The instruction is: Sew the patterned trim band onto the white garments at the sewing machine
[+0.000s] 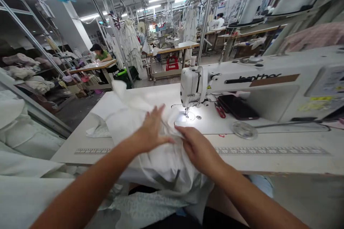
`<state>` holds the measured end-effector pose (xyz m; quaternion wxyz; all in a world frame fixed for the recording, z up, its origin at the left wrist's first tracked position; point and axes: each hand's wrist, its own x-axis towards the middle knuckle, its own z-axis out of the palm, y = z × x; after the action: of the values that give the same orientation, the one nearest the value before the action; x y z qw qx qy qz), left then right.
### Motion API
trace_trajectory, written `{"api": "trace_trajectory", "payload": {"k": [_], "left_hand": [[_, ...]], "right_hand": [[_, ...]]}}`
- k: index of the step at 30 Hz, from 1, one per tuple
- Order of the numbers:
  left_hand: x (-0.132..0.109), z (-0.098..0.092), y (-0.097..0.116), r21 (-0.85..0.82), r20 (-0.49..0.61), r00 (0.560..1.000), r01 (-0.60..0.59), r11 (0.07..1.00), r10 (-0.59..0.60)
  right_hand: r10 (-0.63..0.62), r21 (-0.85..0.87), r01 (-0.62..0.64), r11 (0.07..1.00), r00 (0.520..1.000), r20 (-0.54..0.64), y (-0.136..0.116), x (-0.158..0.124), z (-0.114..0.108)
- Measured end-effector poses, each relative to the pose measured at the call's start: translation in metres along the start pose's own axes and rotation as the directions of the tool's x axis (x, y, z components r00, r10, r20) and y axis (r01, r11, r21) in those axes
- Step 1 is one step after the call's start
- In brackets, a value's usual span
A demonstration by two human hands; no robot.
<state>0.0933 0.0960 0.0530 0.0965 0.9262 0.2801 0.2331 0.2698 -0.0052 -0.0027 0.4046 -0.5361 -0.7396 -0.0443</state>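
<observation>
White fabric (126,118) is bunched over the table's front edge and hangs down onto my lap; its far corner is blurred by motion. My left hand (153,130) lies on top of the cloth with fingers spread. My right hand (197,146) pinches the right edge of the white fabric, thumb and fingers closed on it. Both hands are just in front and to the left of the needle area of a white sewing machine (193,86). A lit spot falls around its presser foot (187,114), and the fabric edge lies close to it.
Red-handled thread snips (220,111), a dark phone (238,106) and a clear round disc (244,130) lie under the machine arm. A measuring tape strip (271,150) runs along the table front. Piled white cloth (24,132) stands at left. A co-worker (103,55) sits further back.
</observation>
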Motion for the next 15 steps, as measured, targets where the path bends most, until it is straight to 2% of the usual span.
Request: {"api": "trace_trajectory", "payload": {"k": [1,2,4,7,11,15], "left_hand": [[-0.006,0.026,-0.002,-0.096,0.082,0.996,-0.009,0.995,0.017],[-0.011,0.046,-0.005,-0.167,0.108,0.994,-0.005,0.986,0.023],[-0.017,0.066,-0.012,-0.234,0.101,0.995,0.012,0.972,0.012],[-0.019,0.061,-0.019,-0.265,-0.004,0.999,0.040,0.963,-0.042],[-0.017,0.047,-0.015,-0.300,-0.081,0.989,0.093,0.949,-0.122],[-0.009,0.041,0.000,-0.282,-0.176,0.953,0.191,0.940,-0.246]], "right_hand": [[-0.012,0.006,0.011,1.000,1.000,0.024,0.001,-0.008,0.008],[-0.015,0.001,0.014,1.000,0.999,0.043,0.003,-0.018,0.012],[0.002,-0.041,0.001,0.999,0.998,0.069,0.007,-0.039,0.011],[0.090,-0.193,-0.083,0.978,0.996,0.026,0.012,-0.061,-0.002],[0.126,-0.385,-0.158,0.909,0.986,-0.108,0.008,-0.070,-0.009],[0.129,-0.395,-0.144,0.908,0.990,-0.064,0.002,-0.074,-0.003]]}}
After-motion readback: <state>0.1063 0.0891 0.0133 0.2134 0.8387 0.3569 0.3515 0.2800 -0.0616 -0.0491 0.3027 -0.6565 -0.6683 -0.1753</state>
